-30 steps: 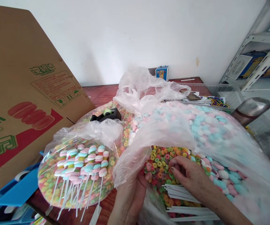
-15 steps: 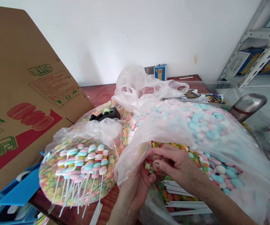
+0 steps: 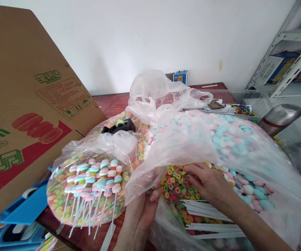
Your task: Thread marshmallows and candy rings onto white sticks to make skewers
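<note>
My left hand is curled, palm up, under the edge of a clear plastic bag. A few gummy rings show between its fingers, partly veiled by the plastic. My right hand reaches into the open bag, its thumb and forefinger apart and touching loose gummy rings of several colours. White sticks lie on the rings just below that hand. To the left, several candy skewers of pastel marshmallows and gummy rings on white sticks rest on a full bag of rings.
Pink, blue and white marshmallows fill the bag at right. A black tape dispenser sits on the bag behind the skewers. A cardboard box stands at left, a metal flask at right, a clear bin behind.
My right hand has drawn away from my left hand and gone down into the loose rings. My left hand has shifted slightly left and lower, still with rings in it.
</note>
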Tool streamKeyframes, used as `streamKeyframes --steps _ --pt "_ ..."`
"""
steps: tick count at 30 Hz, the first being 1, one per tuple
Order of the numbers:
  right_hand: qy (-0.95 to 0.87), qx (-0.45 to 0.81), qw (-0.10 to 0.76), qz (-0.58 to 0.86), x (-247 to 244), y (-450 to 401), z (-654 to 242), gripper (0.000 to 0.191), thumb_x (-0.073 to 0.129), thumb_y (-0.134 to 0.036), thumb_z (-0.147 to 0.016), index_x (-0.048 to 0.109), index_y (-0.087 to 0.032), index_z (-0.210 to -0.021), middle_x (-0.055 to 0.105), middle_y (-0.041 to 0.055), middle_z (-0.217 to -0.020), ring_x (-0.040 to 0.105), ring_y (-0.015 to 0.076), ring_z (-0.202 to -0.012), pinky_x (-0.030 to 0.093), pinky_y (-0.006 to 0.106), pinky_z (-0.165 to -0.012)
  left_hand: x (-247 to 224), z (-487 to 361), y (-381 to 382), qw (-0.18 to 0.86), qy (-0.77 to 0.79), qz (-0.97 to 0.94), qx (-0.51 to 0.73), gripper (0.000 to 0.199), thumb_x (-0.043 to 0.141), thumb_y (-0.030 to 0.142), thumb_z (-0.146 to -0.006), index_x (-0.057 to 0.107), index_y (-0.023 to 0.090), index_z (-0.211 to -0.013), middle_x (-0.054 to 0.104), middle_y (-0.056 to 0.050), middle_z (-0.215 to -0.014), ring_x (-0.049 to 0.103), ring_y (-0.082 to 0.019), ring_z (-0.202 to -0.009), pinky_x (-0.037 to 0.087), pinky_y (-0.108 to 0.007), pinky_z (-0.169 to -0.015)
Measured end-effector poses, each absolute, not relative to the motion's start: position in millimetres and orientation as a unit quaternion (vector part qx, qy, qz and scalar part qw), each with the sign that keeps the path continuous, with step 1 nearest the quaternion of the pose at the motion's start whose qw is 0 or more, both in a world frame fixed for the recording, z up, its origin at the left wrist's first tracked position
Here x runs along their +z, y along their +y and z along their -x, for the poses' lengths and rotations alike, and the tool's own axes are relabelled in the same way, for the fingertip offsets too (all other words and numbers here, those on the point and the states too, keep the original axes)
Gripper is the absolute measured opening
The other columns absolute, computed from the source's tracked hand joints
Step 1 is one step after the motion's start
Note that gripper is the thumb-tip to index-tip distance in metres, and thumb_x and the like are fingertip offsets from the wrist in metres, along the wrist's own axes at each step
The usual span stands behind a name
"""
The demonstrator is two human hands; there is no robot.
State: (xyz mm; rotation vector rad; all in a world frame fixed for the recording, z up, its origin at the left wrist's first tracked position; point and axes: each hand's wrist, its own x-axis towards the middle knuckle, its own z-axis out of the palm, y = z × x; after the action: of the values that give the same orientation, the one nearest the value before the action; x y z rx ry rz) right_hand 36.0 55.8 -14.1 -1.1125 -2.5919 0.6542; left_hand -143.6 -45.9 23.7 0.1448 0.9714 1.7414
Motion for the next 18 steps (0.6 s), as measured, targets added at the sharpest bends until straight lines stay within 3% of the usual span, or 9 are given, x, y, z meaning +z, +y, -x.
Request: streamKeyframes --steps 5,13,15,18 --pt "-0.879 0.211 0.135 0.406 -19 63 -52 0.024 0.041 -0.022 -0.098 0.064 -0.025 -0.105 0.065 0.0059 -0.109 0.066 0.0235 -0.089 0.046 0.033 -0.069 22 144 -44 0.542 0.407 -0.052 0.733 0.021 0.078 0.013 -0.072 0.062 0.016 -0.084 0.052 0.002 -0.075 0.045 -0.007 -0.059 0.028 -0.013 -0.039" --pt "-0.898 0.195 0.076 0.386 -14 40 -32 0.011 0.05 -0.018 -0.092 0.061 -0.021 -0.093 0.061 0.0054 -0.1 0.063 0.0228 -0.079 0.039 0.031 -0.061 22 142 -45 0.528 0.433 -0.042 0.73 0.024 0.082 0.014 -0.068 0.062 0.015 -0.082 0.053 0.002 -0.076 0.047 -0.007 -0.059 0.027 -0.013 -0.039" --pt "-0.884 0.239 0.092 0.391 -13 41 -29 0.011 0.05 -0.015 -0.09 0.059 -0.02 -0.089 0.061 0.0048 -0.096 0.061 0.0215 -0.079 0.038 0.03 -0.062 23 141 -45 0.523 0.439 -0.037 0.729 0.026 0.084 0.015 -0.066 0.063 0.016 -0.082 0.054 0.002 -0.077 0.047 -0.007 -0.059 0.027 -0.013 -0.039" --pt "-0.824 0.403 0.146 0.369 -16 50 -35 0.012 0.05 -0.021 -0.094 0.059 -0.022 -0.087 0.06 0.0004 -0.084 0.057 0.0177 -0.076 0.039 0.029 -0.066 22 141 -45 0.527 0.433 -0.035 0.731 0.027 0.085 0.017 -0.066 0.063 0.016 -0.083 0.055 0.002 -0.077 0.048 -0.007 -0.059 0.027 -0.014 -0.04"
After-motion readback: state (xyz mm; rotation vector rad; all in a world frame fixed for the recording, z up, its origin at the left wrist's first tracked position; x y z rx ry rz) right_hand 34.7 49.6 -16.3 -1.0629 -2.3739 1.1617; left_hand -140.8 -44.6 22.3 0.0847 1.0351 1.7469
